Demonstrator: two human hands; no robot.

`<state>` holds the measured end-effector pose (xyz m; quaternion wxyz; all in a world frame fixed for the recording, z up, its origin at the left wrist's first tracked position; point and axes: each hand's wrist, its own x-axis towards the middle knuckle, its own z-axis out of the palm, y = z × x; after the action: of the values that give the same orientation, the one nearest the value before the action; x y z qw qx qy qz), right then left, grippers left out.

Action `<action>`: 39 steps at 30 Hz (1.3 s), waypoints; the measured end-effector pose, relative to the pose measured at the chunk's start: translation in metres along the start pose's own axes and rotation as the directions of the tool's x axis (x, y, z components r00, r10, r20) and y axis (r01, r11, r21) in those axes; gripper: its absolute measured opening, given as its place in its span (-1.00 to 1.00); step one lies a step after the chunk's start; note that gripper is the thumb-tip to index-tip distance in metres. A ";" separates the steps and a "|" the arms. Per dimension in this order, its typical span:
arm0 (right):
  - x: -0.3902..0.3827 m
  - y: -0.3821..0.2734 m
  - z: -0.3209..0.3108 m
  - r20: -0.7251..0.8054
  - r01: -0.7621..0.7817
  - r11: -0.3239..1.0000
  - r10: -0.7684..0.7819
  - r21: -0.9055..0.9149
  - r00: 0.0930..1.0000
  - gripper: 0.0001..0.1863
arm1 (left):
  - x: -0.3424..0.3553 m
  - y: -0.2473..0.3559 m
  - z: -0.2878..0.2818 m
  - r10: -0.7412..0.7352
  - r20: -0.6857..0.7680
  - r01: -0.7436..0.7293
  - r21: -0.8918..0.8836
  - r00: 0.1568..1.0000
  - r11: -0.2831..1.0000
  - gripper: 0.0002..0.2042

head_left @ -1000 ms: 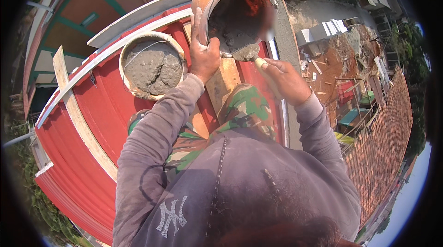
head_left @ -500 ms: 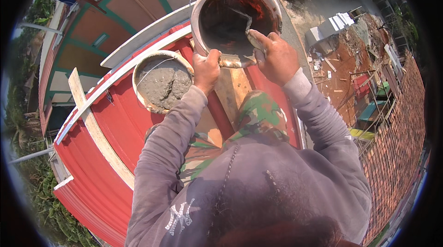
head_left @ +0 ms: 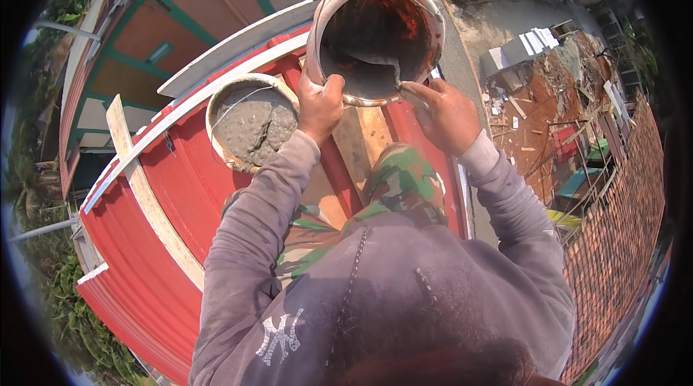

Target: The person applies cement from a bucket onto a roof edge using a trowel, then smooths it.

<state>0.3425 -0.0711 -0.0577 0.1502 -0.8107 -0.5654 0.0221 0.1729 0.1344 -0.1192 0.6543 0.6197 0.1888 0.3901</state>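
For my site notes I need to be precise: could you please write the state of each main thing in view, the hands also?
Held bucket: tilted, some grey mix inside
Left hand: closed on its rim
Trowel: blade inside this bucket
Right hand: closed on the trowel's handle
Second bucket: upright, nearly full
Its grey mix: lumpy, cracked surface

Cannot fully see the trowel, covered at the handle by the right hand, nor all fingers of the left hand at the tilted bucket, nor the sweatshirt past the near edge.
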 end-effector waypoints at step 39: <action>0.020 0.024 0.001 0.526 -0.521 -0.329 -0.083 0.788 0.847 -0.32 | 0.016 -0.013 -0.012 -0.203 -0.263 0.097 -0.369 0.943 0.925 -0.66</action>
<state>0.3715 -0.0600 -0.0628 0.6103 -0.4338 -0.1580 0.6437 0.1778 0.1552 -0.1296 0.7466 0.4111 0.2596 0.4542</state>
